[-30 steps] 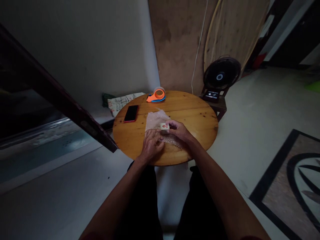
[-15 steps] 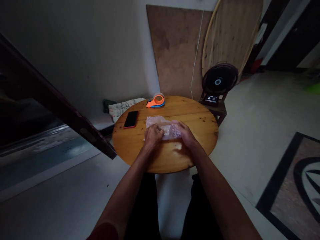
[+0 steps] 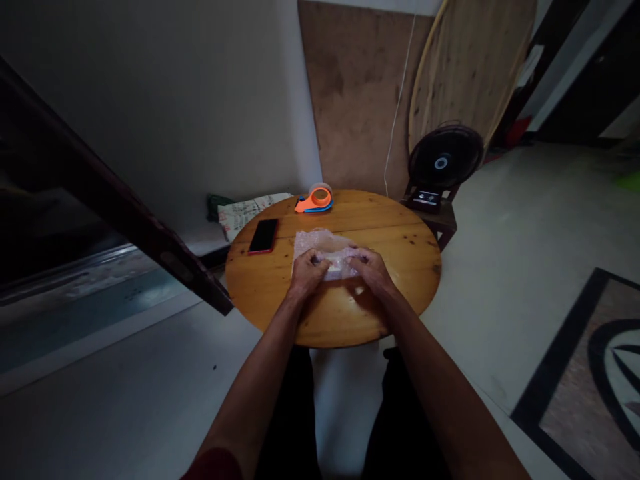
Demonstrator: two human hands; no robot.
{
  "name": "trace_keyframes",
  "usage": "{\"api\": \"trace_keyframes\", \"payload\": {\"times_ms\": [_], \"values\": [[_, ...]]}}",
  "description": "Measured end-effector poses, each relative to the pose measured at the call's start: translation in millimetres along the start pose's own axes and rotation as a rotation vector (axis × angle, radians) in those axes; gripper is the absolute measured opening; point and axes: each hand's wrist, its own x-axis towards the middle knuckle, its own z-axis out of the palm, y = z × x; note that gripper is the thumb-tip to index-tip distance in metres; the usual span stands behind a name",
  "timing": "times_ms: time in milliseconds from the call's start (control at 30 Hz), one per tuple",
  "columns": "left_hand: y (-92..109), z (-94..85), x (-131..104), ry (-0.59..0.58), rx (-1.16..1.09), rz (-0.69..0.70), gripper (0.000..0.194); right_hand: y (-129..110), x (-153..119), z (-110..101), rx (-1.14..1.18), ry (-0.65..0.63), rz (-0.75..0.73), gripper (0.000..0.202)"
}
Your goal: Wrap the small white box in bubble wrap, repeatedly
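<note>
A sheet of clear, pinkish bubble wrap (image 3: 320, 240) lies on the round wooden table (image 3: 345, 320), partly folded at its near side. My left hand (image 3: 308, 272) grips the left part of the fold, its fingers curled and thumb pointing inward. On the right part, my right hand (image 3: 371, 269) has its fingers bent over the wrap, thumb toward the middle. Between the two thumbs a small pale item (image 3: 334, 265) shows under the plastic; its kind cannot be made out. Parts of the wrap are hidden beneath both hands.
An orange and blue tape dispenser (image 3: 317, 199) stands at the table's far edge. A phone (image 3: 263, 236) in a red case lies at the left. Behind the table's right side, a black round fan (image 3: 442, 163) rests on a small wooden stool (image 3: 447, 219).
My right hand has gone from lying over the wrap's right end to bent fingers gripping it. My left fingers have curled around the fold. The view has shifted slightly.
</note>
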Motion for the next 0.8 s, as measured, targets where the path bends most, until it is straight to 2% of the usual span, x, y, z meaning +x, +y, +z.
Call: {"api": "trace_keyframes", "payload": {"times_ms": [200,367,800], "values": [[0.6,-1.9,-5.2,-0.072,-0.011,0.001,0.019,3.1,0.1,1.5,-0.026,-0.011,0.045,0.031],[2.8,-3.9,-5.8,-0.060,0.042,0.070,0.018,2.3,-0.1,0.8,-0.137,0.015,0.063,0.021],[-2.7,-2.0,-4.8,-0.053,0.017,-0.001,0.022,-3.5,-2.5,3.0,-0.045,-0.027,0.083,0.023]]}}
